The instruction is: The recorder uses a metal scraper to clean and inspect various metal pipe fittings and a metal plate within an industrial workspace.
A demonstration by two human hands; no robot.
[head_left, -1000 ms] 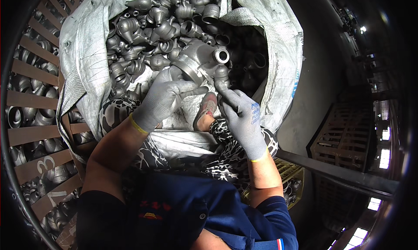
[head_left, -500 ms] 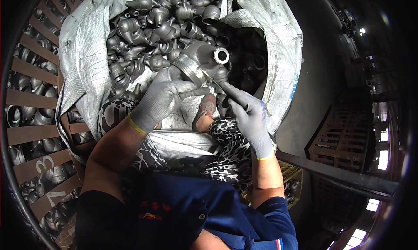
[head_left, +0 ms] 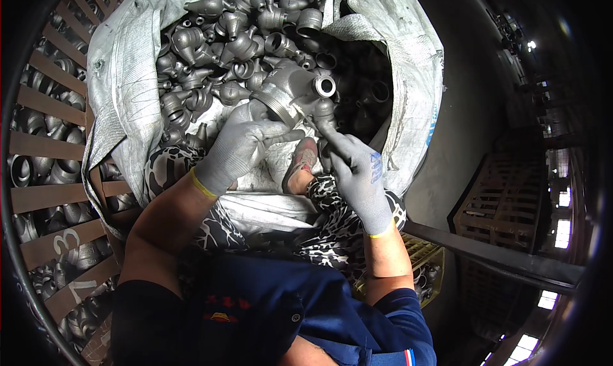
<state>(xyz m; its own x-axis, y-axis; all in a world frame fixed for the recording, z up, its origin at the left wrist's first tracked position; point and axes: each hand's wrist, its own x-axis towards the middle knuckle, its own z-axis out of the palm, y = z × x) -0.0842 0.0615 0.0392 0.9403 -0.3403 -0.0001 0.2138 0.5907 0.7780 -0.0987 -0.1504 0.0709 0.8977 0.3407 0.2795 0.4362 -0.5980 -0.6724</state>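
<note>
Probably scraping over the white sack (head_left: 124, 85): holding with the half-curled left hand (head_left: 237, 149) the large grey fitting (head_left: 286, 88), pinching a possible thin tool (head_left: 308, 117) in the nearly closed right hand (head_left: 361, 178); next, seemingly calling for steady pressure.

Heaped metal fittings (head_left: 241, 48) and slatted crates (head_left: 46, 144) show a workshop.

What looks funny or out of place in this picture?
The pink-and-grey shoe sits amid the white sack's cloth, near the big metal part in the left hand. A foot looks odd beside so many metal pieces. Otherwise, nothing stands out.
</note>
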